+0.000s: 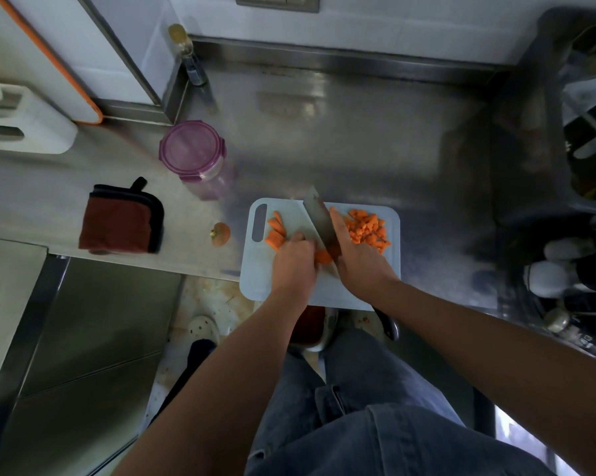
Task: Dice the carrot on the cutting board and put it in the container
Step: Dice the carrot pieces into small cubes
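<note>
**Hands.** The left hand [295, 259] is curled over a carrot piece [323, 257] and pins it to the cutting board [327, 293]. The right hand [356, 257] is closed round the handle of a knife [319, 223], with the forefinger laid straight along the blade. The hands are close together, with only the blade and the carrot piece between them.

**Governing relation.** The carrot piece lies directly between the hands, just right of the left fingertips and against the blade. Most of it is hidden under the left hand, so its long axis cannot be told with certainty; it is judged to run across from hand to hand. The blade crosses it on a diagonal, with the tip far and to the left. The left hand feeds and the right hand cuts.

**Condition of the carrot.**
- A heap of diced carrot [367, 230], in small and fairly even bright orange cubes, is noted just beyond the right hand.
- Several carrot sticks [276, 231], not yet diced, are fanned just beyond the left hand, their lengths pointing roughly away from the person.

Dicing is judged to be well over half done.

**Container.** The container [193, 151] stands off the board, well beyond and left of the left hand, which is the nearer hand. Its purple lid is on, so it will have to be opened before anything is put in.

**Other items.** A carrot top [221, 234] and a folded cloth [119, 219] lie further left.
</note>
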`<state>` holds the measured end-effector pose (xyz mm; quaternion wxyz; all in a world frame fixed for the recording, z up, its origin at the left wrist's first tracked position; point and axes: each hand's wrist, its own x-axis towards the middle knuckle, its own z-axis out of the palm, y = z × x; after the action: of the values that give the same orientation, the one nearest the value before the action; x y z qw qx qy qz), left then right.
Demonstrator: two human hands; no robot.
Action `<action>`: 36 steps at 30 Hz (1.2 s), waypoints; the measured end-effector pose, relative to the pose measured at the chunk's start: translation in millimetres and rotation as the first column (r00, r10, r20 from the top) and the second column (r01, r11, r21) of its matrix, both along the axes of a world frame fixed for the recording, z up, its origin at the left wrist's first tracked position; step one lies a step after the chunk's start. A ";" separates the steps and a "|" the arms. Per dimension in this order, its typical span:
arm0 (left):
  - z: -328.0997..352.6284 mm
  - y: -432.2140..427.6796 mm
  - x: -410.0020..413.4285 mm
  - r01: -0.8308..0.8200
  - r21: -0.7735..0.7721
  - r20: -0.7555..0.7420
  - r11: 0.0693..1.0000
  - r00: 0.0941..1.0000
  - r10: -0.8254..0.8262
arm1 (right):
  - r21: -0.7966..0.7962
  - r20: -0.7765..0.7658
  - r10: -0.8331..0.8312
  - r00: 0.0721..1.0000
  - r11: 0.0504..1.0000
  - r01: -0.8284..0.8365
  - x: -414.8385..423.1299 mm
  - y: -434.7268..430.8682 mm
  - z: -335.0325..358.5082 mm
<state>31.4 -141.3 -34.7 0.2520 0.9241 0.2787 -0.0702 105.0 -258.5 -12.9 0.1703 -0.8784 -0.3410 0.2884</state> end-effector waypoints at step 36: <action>-1.7 2.8 0.1 -0.034 0.026 -0.004 0.999 0.999 0.034 | 0.015 -0.019 0.014 1.000 1.000 -0.013 -1.5 6.9 -4.5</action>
<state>31.5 -138.5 -36.4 0.2404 0.9222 0.2959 -0.0643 103.5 -251.6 -17.3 0.1782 -0.8720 -0.3474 0.2951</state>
